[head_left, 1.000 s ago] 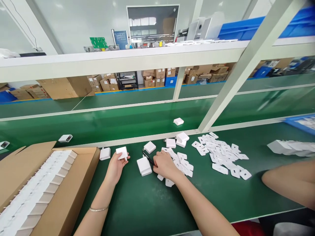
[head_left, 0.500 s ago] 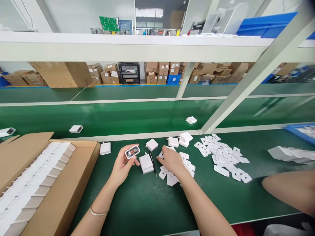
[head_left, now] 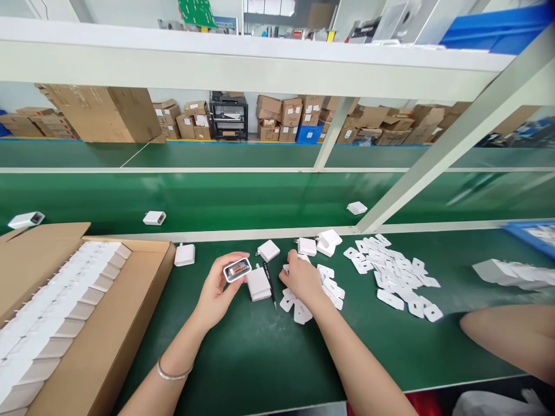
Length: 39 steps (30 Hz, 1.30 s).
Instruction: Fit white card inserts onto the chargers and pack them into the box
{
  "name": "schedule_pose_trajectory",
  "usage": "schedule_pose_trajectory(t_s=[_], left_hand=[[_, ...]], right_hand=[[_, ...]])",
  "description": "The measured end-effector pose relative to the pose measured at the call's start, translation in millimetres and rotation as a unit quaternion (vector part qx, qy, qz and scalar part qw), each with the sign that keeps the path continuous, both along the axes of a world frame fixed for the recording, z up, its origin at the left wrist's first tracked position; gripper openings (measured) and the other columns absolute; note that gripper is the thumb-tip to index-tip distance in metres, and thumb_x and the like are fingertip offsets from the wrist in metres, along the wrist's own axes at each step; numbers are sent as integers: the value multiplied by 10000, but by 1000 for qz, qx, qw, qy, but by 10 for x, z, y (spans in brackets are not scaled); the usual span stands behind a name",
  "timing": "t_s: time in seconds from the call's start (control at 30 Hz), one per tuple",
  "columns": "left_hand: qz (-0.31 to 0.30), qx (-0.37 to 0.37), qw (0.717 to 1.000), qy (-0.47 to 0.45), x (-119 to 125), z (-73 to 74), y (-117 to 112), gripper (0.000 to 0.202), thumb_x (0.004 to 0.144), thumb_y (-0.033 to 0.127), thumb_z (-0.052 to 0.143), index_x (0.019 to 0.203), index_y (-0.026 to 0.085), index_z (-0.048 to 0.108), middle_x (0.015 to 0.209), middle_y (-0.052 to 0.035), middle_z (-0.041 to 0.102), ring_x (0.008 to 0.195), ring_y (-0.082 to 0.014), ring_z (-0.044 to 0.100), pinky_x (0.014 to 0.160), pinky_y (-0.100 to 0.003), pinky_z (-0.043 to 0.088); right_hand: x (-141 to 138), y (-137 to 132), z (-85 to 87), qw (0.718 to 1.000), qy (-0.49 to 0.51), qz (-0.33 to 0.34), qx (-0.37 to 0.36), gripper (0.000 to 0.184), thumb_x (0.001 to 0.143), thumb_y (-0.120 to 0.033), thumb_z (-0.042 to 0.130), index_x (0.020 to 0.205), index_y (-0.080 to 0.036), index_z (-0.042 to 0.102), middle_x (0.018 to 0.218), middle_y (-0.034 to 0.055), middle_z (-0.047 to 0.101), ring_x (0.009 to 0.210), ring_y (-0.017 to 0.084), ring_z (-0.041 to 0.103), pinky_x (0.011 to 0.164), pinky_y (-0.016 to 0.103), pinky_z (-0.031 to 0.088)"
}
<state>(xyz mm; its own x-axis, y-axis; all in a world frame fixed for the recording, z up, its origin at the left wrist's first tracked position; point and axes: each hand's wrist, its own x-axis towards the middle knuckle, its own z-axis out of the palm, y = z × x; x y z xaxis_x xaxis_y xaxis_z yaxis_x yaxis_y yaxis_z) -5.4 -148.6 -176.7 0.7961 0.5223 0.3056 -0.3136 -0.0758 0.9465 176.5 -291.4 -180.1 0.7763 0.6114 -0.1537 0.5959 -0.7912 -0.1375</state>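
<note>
In my left hand (head_left: 219,292) is a white charger housing (head_left: 237,270), its open end facing me with red and metal parts inside. My right hand (head_left: 306,280) reaches into a pile of small white end plates (head_left: 332,286), fingers curled and close together; whatever is at the fingertips is hidden. Between the hands lie a stack of white chargers (head_left: 259,284) and a black pen (head_left: 269,284). Just behind them sits another charger (head_left: 268,251) with its prongs to the left. A second, larger spread of end plates (head_left: 401,274) lies farther right.
A cardboard box (head_left: 150,294) with rows of white chargers stands at left. Behind a pale rail, a green belt (head_left: 243,202) carries a few chargers. A slanted post (head_left: 416,159) rises at right. Another person's arm (head_left: 507,335) rests near a white stack (head_left: 514,273).
The chargers on the belt have moved right. My left thumb has closed in against the charger housing. My right hand stays at the plate pile, and the view has tilted slightly down.
</note>
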Motion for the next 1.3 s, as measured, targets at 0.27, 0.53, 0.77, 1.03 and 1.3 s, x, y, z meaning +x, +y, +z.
schedule_pose_trajectory(t_s=[0.27,0.53,0.77,1.03,1.3], left_hand=[[8,-40,999,12,65,-75,39,347,936,348,674,1225,197,555,1276,-134,642,749,-141,615,723,-309,523],[-38,-19,999,15,-5,-60,42,379,950,380,636,1277,207,551,1319,-141,597,808,-166,596,772,-331,493],[-13,73,997,24,-24,-104,-33,431,1038,513,405,1321,224,555,1330,-139,565,867,-198,568,799,-340,464],[14,157,987,34,-1,-140,-80,491,1006,601,432,1272,229,612,1308,-140,593,1176,-295,577,984,-398,445],[9,244,969,32,5,-141,-102,355,1055,419,393,1325,256,555,1321,-131,573,1152,-269,596,936,-383,468]], right_hand=[[20,-38,81,1000,-6,0,-8,180,930,-165,488,1016,-112,636,974,136,693,899,241,684,640,293,348],[-24,-61,144,997,-4,21,72,271,1058,-244,357,1150,-162,599,895,77,682,772,215,659,633,289,352],[-359,-14,112,813,217,139,522,267,1045,-370,462,1159,-224,655,1031,69,604,831,148,613,707,280,477],[-655,38,41,670,414,102,607,192,933,-383,685,1002,-212,633,801,-19,510,528,59,493,497,231,442],[-687,1,69,732,327,137,583,172,915,-298,694,1085,-270,691,1037,16,457,626,45,469,580,241,468]])
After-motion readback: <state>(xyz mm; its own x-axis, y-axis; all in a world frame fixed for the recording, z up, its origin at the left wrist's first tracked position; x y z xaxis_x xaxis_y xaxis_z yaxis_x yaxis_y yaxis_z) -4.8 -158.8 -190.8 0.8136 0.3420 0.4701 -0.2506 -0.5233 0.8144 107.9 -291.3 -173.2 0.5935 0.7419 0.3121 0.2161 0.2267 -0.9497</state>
